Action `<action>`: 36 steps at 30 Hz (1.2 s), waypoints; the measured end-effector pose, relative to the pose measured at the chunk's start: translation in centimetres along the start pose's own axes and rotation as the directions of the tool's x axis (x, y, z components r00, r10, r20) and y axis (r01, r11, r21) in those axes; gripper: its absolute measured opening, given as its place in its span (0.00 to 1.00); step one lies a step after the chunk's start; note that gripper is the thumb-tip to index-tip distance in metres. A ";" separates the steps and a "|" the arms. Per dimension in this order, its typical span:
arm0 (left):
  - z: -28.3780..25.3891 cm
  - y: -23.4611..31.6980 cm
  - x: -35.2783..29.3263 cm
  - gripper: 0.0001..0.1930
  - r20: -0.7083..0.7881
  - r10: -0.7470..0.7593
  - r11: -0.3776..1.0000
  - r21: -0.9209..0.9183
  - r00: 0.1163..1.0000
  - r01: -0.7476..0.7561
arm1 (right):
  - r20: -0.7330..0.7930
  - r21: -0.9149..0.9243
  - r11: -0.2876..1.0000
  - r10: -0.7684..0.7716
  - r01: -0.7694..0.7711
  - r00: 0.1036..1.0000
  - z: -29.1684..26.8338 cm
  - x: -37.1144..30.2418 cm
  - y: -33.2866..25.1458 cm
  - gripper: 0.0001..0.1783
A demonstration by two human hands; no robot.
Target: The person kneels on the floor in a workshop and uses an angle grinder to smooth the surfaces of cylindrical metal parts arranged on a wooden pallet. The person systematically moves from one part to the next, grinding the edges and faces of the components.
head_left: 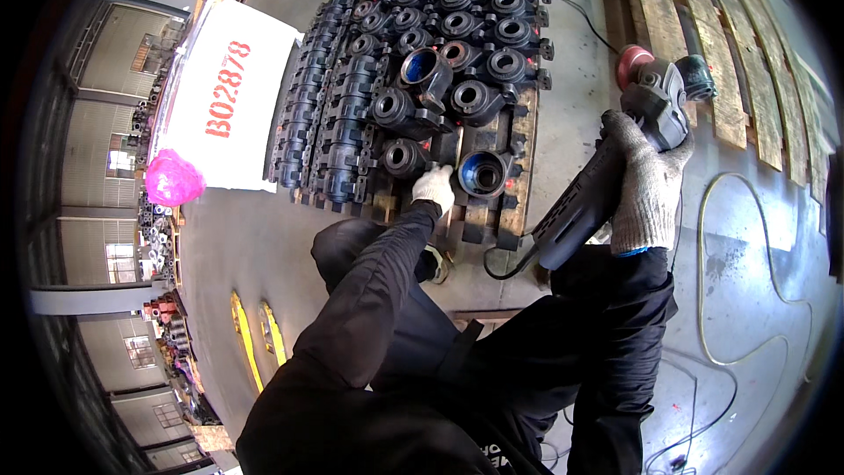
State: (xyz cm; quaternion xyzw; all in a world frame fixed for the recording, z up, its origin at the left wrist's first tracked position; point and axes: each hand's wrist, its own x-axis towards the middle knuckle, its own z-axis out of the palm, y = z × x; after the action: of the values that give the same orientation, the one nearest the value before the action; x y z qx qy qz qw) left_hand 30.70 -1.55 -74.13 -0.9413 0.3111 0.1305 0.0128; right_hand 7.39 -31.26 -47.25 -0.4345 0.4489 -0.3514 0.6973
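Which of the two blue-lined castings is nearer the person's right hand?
The front blue-lined casting, by the right edge of the pallet; the rear blue-lined casting sits farther left.

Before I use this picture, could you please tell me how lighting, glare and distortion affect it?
In the head view, fisheye bending curves the wooden slats at right, and the corners fall black; same view, glare bleaches patches of the floor at right; the white panel looks nearly washed out; the angle grinder looks fairly crisp.
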 end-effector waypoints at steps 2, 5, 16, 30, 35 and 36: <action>-2.3 2.3 -0.5 0.23 -0.114 -0.019 0.997 -0.082 0.993 0.010 | -0.023 0.003 1.000 -0.027 0.027 0.999 -0.2 0.4 0.3 0.57; -3.8 5.6 -2.7 0.26 -0.223 -0.315 0.896 -0.390 0.923 0.211 | -0.002 0.045 0.999 -0.019 0.019 1.000 0.0 0.5 0.4 0.56; 5.7 9.1 -10.1 0.07 0.198 -0.458 0.185 -0.932 0.866 0.311 | 0.006 -0.003 0.999 -0.039 0.039 0.999 0.6 -0.1 0.8 0.48; 4.0 15.7 -5.4 0.14 0.595 0.035 -0.270 -0.768 0.803 0.580 | 0.020 -0.009 0.998 -0.070 0.070 0.997 -0.3 0.2 1.1 0.45; 4.3 18.5 -1.9 0.23 0.612 -0.012 -0.340 -0.746 0.791 0.573 | 0.019 -0.032 0.999 -0.011 0.012 1.000 -0.5 -0.2 0.0 0.46; 4.4 18.6 -1.3 0.24 0.621 -0.033 -0.344 -0.743 0.783 0.574 | 0.008 -0.045 0.999 -0.027 0.027 1.000 -0.5 -0.2 0.0 0.46</action>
State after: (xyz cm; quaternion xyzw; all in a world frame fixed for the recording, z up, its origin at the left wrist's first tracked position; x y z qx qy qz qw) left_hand 17.70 -15.27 -77.00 -0.5867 -0.1953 0.4729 -0.6277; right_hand 6.90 -31.23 -47.27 -0.4574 0.4481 -0.3490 0.6842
